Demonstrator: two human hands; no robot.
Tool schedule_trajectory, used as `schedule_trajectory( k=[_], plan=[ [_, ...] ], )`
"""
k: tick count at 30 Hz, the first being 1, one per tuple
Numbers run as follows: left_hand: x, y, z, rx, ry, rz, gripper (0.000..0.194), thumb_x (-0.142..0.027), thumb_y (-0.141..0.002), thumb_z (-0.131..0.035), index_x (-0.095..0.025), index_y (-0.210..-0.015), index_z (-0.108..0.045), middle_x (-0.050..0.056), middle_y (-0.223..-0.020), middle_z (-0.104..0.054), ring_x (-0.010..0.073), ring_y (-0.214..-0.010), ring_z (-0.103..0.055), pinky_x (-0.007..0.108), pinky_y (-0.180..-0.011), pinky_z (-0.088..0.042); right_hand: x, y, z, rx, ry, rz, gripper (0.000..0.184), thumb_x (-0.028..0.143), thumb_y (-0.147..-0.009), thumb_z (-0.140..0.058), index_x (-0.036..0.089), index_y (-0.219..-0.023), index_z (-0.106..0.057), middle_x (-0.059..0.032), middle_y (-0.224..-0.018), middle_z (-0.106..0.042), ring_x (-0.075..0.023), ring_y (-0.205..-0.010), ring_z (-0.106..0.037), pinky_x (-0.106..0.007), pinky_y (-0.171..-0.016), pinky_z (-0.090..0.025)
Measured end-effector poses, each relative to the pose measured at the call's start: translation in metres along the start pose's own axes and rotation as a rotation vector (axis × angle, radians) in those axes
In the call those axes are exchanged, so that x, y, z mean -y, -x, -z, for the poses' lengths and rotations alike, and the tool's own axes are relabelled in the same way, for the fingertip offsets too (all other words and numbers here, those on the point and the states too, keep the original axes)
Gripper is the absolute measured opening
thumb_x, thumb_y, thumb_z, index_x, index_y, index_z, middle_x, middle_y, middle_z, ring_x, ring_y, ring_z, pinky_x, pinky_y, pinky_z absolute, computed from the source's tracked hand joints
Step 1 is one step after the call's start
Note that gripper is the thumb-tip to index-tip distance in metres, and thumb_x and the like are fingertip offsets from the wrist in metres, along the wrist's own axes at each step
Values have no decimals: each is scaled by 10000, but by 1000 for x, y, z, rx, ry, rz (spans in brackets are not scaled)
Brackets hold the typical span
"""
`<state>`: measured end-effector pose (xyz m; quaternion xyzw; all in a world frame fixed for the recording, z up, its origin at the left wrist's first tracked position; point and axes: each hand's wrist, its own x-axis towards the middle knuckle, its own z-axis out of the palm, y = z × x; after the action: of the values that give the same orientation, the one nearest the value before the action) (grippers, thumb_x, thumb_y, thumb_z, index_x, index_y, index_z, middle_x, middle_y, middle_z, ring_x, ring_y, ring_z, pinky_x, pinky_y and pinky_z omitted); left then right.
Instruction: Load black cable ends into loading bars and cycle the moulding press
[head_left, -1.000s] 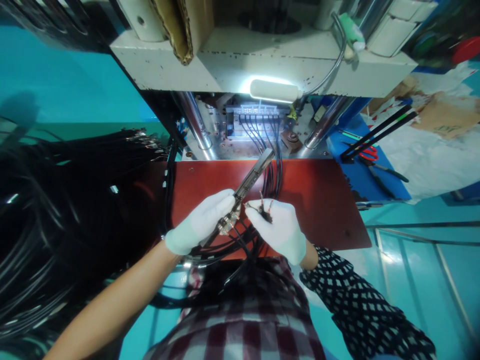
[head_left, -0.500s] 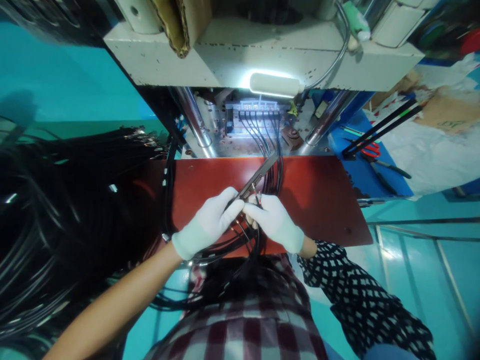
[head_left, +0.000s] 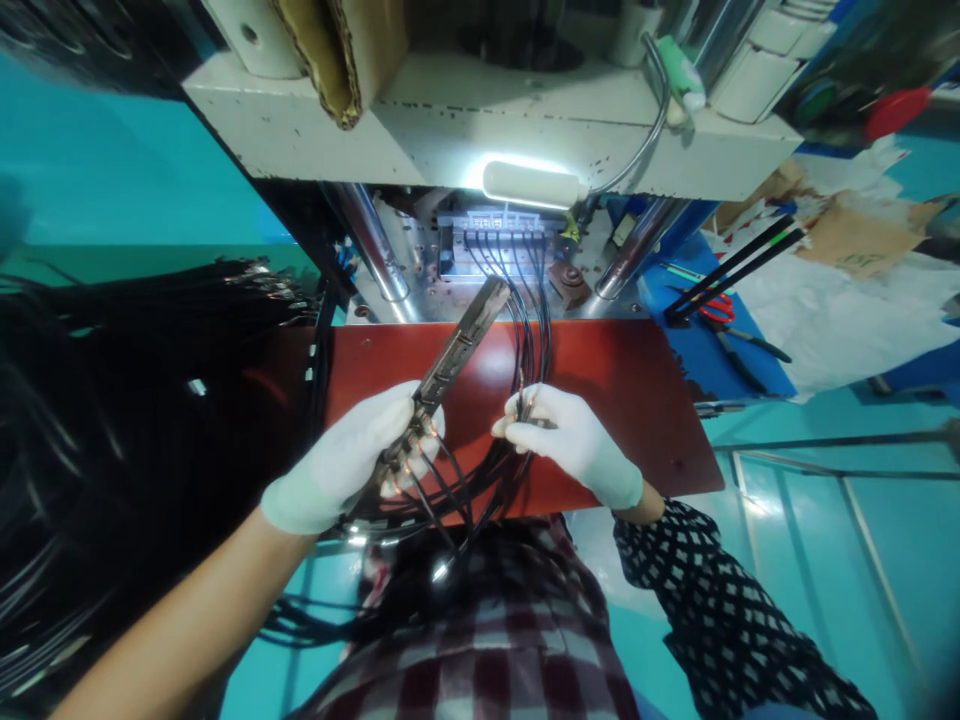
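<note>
My left hand (head_left: 360,450), in a white glove, grips a long metal mould bar (head_left: 461,345) held at a slant over the red board. Several black cables run from the bar's lower part, with copper-coloured ends seated along it. My gloved right hand (head_left: 559,435) is to the right, apart from the bar. Its thumb and fingers pinch black cable ends (head_left: 520,400) with thin reddish wires sticking up. More black cables (head_left: 487,480) loop beneath and between both hands. What lies under the right fingers is partly hidden.
Ahead stands a press with a lit lamp (head_left: 531,185) and a metal mould block (head_left: 495,250) with several cables in it. The red board (head_left: 630,400) lies before it. Pliers (head_left: 742,350) rest on a blue surface at right. Dark cable bundles (head_left: 112,400) fill the left.
My hands were close together at the bar half a second ago. Now the left has moved left with the bar, and the right has drawn away to the right with cable ends.
</note>
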<state>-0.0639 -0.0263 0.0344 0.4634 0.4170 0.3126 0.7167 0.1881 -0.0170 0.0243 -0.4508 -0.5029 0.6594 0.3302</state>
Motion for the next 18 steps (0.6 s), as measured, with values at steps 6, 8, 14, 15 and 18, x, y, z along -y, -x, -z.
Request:
schedule_trajectory(
  k=[6,8,14,15,18],
  plan=[
    [0,3,0,-6,-208,-86,414,-547,-987,-443,-150,-938,-550,-4,-713,-522,67,-516,-461,182,-434,-376,-2,1,4,149,-24,35,295,278,-932,-568,180,-1196,-656,-75,-1038,-758,-100,-713,-598,-231,-615,-419],
    [1,2,-2,-25,-252,-93,397,-525,-995,-448,-148,-926,-551,-3,-719,-534,67,-532,-465,185,-458,-390,-4,1,5,206,-93,1,311,276,-946,-543,195,-1230,-640,-71,-1003,-770,-99,-713,-595,-223,-612,-401],
    [8,-2,-4,-22,-260,-91,370,-498,-999,-465,-147,-919,-552,-11,-717,-526,73,-561,-453,191,-493,-395,-9,-1,-2,185,-212,-41,184,336,-916,-627,186,-1023,-623,-70,-923,-765,-106,-718,-601,-219,-623,-397],
    [8,-2,-4,-21,-257,-91,367,-497,-997,-470,-146,-929,-554,-10,-723,-529,75,-567,-453,193,-497,-396,-9,-2,-2,193,-195,-45,203,342,-908,-642,181,-1031,-633,-68,-920,-759,-112,-734,-609,-225,-640,-411],
    [9,-3,-3,-20,-256,-83,371,-503,-992,-474,-145,-941,-555,-6,-731,-532,81,-568,-451,200,-490,-392,-5,-3,0,282,-128,-57,245,329,-905,-641,154,-1075,-670,-65,-914,-738,-126,-787,-630,-241,-696,-452]
  ],
)
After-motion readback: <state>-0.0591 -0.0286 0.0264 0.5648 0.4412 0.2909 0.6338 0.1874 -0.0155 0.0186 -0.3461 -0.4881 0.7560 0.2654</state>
